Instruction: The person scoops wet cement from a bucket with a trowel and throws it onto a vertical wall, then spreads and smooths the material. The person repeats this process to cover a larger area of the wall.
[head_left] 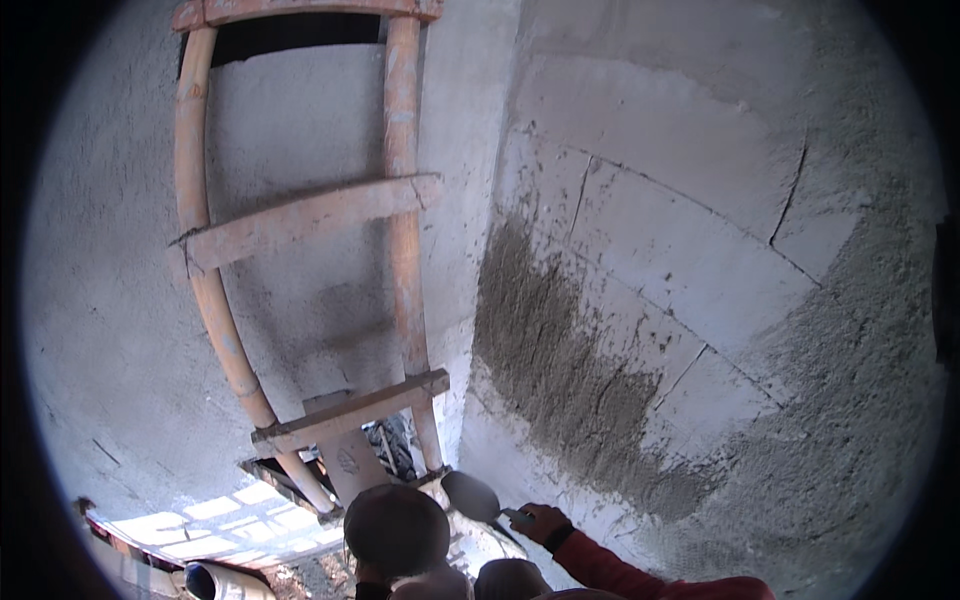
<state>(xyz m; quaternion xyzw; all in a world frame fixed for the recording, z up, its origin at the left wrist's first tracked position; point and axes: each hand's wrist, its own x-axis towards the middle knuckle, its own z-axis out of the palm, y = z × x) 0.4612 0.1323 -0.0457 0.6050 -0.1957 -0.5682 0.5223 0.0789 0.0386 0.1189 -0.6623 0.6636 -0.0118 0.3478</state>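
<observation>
My right hand [544, 524], in a red sleeve with a dark cuff, is closed around the green handle of a trowel [470, 496]. The trowel's dark, rounded blade points left, in front of the foot of the wall corner. Just left of the blade is a dark round thing [397, 530], like a shallow pan or disc; I cannot make out what supports it. My left hand does not show. To the right, a rough patch of wet grey mortar [560, 350] covers part of the block wall [690, 250], which is bare above it.
A wooden ladder [405, 250] with round rails and flat rungs leans against the plastered wall [300, 130] at left. Its lowest visible rung [350, 412] is above an opening. A pale pipe [215, 582] lies at the lower left, near rubble. Rougher plaster [870, 330] covers the far right.
</observation>
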